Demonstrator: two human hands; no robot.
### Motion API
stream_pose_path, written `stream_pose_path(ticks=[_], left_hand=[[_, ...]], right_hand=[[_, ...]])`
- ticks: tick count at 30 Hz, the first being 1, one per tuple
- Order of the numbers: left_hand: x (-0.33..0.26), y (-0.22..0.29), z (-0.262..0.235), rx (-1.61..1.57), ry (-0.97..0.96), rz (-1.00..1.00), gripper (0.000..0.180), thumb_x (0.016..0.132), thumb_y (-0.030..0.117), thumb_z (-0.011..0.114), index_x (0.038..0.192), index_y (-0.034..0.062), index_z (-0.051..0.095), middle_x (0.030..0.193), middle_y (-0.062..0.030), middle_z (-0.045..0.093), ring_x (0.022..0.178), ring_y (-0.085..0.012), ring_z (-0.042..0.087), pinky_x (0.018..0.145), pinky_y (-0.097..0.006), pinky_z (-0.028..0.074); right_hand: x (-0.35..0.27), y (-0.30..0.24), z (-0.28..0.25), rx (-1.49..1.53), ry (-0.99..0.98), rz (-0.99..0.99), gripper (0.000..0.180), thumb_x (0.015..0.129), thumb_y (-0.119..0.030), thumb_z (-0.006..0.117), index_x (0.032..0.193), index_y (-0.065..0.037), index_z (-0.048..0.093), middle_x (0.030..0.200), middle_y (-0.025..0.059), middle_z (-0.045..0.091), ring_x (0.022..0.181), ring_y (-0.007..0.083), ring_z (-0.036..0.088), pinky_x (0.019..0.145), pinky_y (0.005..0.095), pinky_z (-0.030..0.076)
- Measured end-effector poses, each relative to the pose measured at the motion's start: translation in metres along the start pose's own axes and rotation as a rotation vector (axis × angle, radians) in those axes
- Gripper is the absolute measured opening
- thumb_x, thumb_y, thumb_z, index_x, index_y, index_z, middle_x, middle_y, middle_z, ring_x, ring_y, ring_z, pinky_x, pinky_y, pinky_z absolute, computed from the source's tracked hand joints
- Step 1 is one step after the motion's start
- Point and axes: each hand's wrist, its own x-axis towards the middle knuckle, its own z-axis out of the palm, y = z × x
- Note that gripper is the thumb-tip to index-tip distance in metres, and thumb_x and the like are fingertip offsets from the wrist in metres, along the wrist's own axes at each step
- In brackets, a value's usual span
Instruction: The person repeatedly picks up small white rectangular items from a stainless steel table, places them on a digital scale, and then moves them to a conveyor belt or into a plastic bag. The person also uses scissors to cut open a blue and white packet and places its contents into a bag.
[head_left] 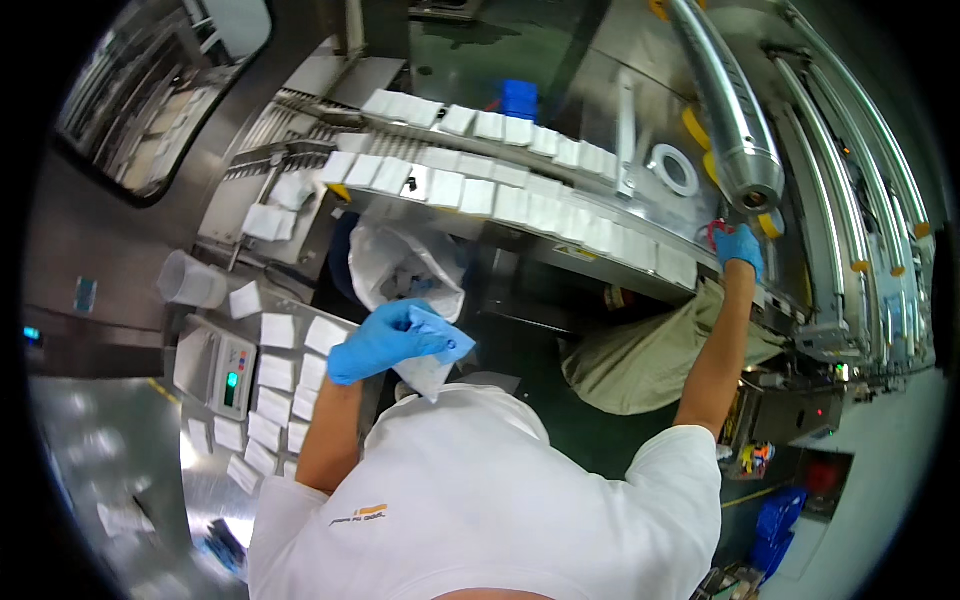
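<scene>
My left hand (pixel 380 345), in a blue glove, pinches a small white and pale-blue packet (pixel 427 372) in front of my chest. Just beyond it, a bin lined with a white plastic bag (pixel 367 268) stands open with some scraps inside. My right arm is stretched far to the right. The gloved right hand (pixel 740 250) is closed at the edge of the metal worktop, by a small red loop-shaped thing (pixel 716 233); its fingers are mostly hidden. White folded pads (pixel 478 197) lie in long rows on the conveyor ahead of me.
A scale (pixel 232 375) and several white pads (pixel 276 372) occupy the left table, with a translucent tub (pixel 190 280) behind. A metal roller (pixel 735 130) overhangs the right worktop near a white ring (pixel 673 170). Beige cloth (pixel 640 360) hangs below the conveyor.
</scene>
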Motion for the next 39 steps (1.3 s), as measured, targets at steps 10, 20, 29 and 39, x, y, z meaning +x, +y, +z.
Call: stream_pose_path(ticks=[10, 20, 29, 39], left_hand=[[-0.004, 0.000, 0.013, -0.182, 0.277, 0.113, 0.018, 0.094, 0.010, 0.070, 0.109, -0.0001, 0.071, 0.097, -0.0050, 0.071, 0.089, -0.0120, 0.066, 0.082, -0.026, 0.054], [0.001, 0.004, 0.028, -0.252, 0.416, 0.274, 0.015, 0.098, 0.004, 0.059, 0.102, -0.0039, 0.070, 0.092, -0.0089, 0.072, 0.085, -0.0148, 0.066, 0.081, -0.028, 0.054], [0.045, -0.020, -0.039, -0.494, 0.723, 0.281, 0.021, 0.099, 0.022, 0.061, 0.096, 0.0047, 0.072, 0.089, -0.0035, 0.071, 0.080, -0.0133, 0.065, 0.076, -0.027, 0.053], [0.015, 0.005, 0.007, -0.256, 0.339, 0.420, 0.018, 0.101, 0.014, 0.060, 0.107, 0.0015, 0.071, 0.103, -0.0078, 0.071, 0.094, -0.0150, 0.066, 0.090, -0.029, 0.053]], right_hand=[[-0.200, -0.145, -0.003, 0.928, -0.602, -0.648, 0.040, 0.089, -0.036, 0.074, 0.115, -0.006, 0.066, 0.093, 0.0117, 0.068, 0.085, 0.0233, 0.067, 0.079, 0.0346, 0.054], [-0.324, -0.217, 0.005, 0.565, 0.118, -1.531, 0.031, 0.095, -0.030, 0.064, 0.068, -0.016, 0.060, 0.054, 0.0060, 0.053, 0.046, 0.0233, 0.055, 0.039, 0.0377, 0.040], [-0.363, -0.212, -0.016, 0.240, -0.317, -1.898, 0.018, 0.094, -0.031, 0.059, 0.086, -0.019, 0.070, 0.071, 0.0098, 0.065, 0.059, 0.0259, 0.066, 0.047, 0.0393, 0.050], [-0.291, -0.211, 0.020, 0.876, -0.423, -1.222, 0.020, 0.097, -0.027, 0.065, 0.097, -0.008, 0.071, 0.085, 0.0134, 0.068, 0.069, 0.0281, 0.066, 0.060, 0.0334, 0.052]])
